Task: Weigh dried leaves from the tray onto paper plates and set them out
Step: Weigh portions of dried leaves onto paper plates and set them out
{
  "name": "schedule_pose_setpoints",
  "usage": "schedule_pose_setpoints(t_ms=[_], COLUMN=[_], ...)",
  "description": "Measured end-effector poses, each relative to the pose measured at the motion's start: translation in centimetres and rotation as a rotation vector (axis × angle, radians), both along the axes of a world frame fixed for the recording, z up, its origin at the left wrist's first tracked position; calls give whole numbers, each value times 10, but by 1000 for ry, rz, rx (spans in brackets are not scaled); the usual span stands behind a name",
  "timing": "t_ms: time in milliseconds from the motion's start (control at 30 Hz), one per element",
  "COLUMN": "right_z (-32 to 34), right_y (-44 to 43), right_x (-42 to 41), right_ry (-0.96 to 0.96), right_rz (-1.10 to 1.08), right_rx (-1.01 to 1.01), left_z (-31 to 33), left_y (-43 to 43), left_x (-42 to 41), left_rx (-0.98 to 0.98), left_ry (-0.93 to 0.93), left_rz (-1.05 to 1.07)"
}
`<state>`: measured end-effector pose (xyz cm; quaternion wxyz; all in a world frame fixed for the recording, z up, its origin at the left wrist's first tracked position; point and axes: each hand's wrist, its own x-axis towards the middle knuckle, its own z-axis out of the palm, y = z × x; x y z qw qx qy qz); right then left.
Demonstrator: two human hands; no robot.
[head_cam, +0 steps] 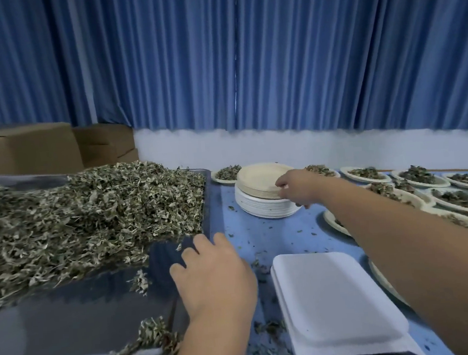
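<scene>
The right hand (294, 187) reaches to the stack of paper plates (260, 203) at the centre of the frame. Its fingers curl onto the rim of the upper plates in a pinch, but how many plates the pinch takes cannot be told. The left hand (215, 269) rests on the right edge of the tray (69, 319), fingers spread and holding nothing. It lies just beside the heap of dried leaves (75, 219) that fills the left of the frame. The scale (336, 295) stands at lower right with its platform bare. Filled plates (461, 200) lie in rows at the right edge.

Probable faults from this position:

1. Double pick. The plates nest closely (thin stock tends to cling), so the pinch may lift two or more and falsify the reading.
2. Stack shift. The tan upper plates sit off-centre on the white ones, and a sideways pull may slide them off.
3. Forearm sweep. The right forearm passes above the filled plates, and a low return may brush them and spill leaves.
4. Contamination. Leaf scraps (264, 330) lie on the table (260, 237) near the scale and may lodge under a plate.
</scene>
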<state>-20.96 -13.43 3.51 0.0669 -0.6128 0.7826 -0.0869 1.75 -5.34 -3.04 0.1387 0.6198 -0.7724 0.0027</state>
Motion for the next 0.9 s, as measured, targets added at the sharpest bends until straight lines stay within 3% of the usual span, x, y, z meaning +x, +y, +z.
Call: schedule_pose_setpoints(t_ms=[467, 900], right_z=[-8, -9], right_y=[-29, -31], right_x=[4, -2], right_ry=[5, 240], right_rz=[-100, -78], right_rx=[-116, -237], left_z=[-3, -3], left_y=[-4, -3], left_x=[-1, -2], left_rx=[53, 55], left_ry=[28, 33], left_rz=[-42, -60])
